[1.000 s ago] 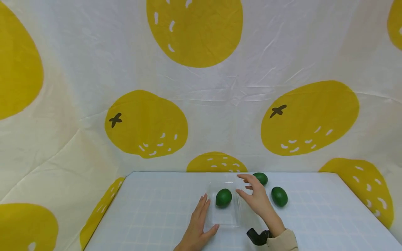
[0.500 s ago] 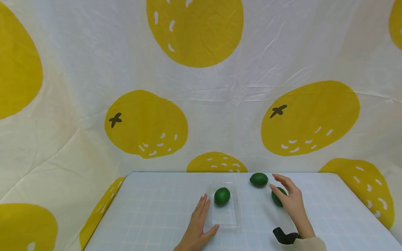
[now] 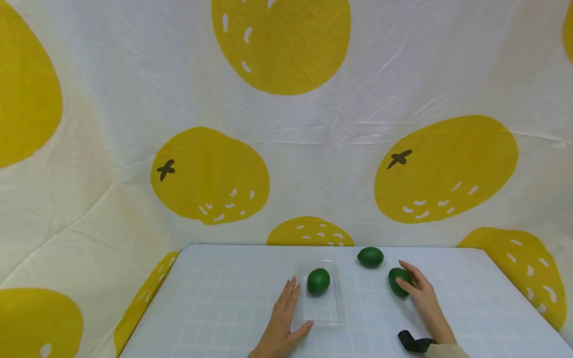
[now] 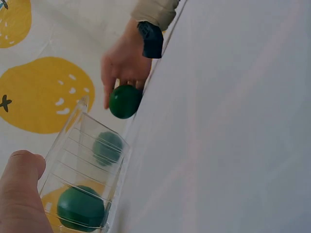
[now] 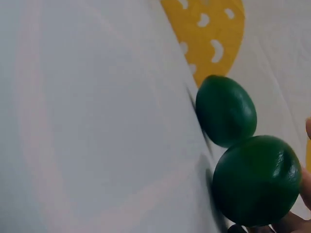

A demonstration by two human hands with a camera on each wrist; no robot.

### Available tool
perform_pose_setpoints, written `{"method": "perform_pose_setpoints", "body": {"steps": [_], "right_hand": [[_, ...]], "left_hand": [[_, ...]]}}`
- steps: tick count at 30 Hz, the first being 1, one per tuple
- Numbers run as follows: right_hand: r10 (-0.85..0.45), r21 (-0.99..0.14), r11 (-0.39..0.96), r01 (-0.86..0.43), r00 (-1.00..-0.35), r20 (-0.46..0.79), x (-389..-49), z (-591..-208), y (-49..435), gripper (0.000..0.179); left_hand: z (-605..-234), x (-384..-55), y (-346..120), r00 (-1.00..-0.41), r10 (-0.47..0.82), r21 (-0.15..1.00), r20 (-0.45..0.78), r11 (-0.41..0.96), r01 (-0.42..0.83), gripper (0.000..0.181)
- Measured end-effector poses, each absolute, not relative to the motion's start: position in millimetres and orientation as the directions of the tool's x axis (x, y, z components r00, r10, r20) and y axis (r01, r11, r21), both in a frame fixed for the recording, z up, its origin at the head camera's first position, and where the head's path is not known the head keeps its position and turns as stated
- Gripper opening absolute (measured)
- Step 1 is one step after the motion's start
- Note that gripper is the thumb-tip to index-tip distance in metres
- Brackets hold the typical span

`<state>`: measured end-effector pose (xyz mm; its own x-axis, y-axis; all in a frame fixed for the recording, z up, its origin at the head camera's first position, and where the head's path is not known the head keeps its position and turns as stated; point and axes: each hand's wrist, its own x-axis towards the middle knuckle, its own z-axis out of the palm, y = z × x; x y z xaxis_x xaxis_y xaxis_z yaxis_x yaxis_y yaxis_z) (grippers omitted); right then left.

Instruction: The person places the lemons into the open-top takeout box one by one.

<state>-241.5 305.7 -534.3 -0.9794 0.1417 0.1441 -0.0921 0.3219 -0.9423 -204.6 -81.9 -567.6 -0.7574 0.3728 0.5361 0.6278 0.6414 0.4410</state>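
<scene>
A clear plastic container (image 3: 326,311) stands on the table with one green lime (image 3: 318,282) inside, towards its far end. My left hand (image 3: 279,323) lies along the container's left side, fingers straight and thumb at the near edge. To the right, my right hand (image 3: 423,301) has its thumb and fingers around a second lime (image 3: 397,282), which sits at the table surface. That lime (image 5: 257,182) fills much of the right wrist view, with fingertips (image 5: 305,187) against it. Behind and left of it lies a third lime (image 3: 370,257), untouched. The left wrist view shows the container (image 4: 73,155) tilted by the camera's angle.
The table (image 3: 224,298) has a pale checked cover. A white cloth (image 3: 313,174) printed with large yellow fruits hangs right behind it and along the sides. A black strap piece (image 3: 414,343) is worn on the right wrist.
My right hand has moved right from the container's far side to the right-hand lime and come down around it. The left hand and the lime in the container have stayed put.
</scene>
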Motion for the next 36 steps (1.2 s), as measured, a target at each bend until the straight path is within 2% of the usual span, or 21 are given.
{"method": "perform_pose_setpoints", "body": {"steps": [5, 17, 25, 30, 36], "right_hand": [[0.112, -0.949, 0.316, 0.013, -0.993, 0.024, -244, -539, 309, 0.072], [0.145, -0.924, 0.383, -0.018, -0.986, 0.08, -243, -543, 302, 0.081], [0.14, -0.916, 0.398, -0.055, -0.983, 0.12, -243, -545, 300, 0.084], [0.137, -0.907, 0.42, -0.011, -0.988, 0.076, -245, -546, 302, 0.089], [0.136, -0.908, 0.419, 0.024, -0.99, 0.036, -245, -544, 300, 0.094]], "left_hand": [[-568, -205, -82, -0.77, 0.374, 0.464, 0.516, 0.634, 0.619, 0.082], [-567, -205, -82, -0.773, 0.385, 0.451, 0.505, 0.646, 0.616, 0.08], [-568, -205, -82, -0.75, 0.376, 0.439, 0.545, 0.634, 0.637, 0.08], [-569, -205, -82, -0.738, 0.372, 0.429, 0.563, 0.631, 0.646, 0.079], [-569, -204, -82, -0.75, 0.371, 0.43, 0.548, 0.644, 0.633, 0.08]]}}
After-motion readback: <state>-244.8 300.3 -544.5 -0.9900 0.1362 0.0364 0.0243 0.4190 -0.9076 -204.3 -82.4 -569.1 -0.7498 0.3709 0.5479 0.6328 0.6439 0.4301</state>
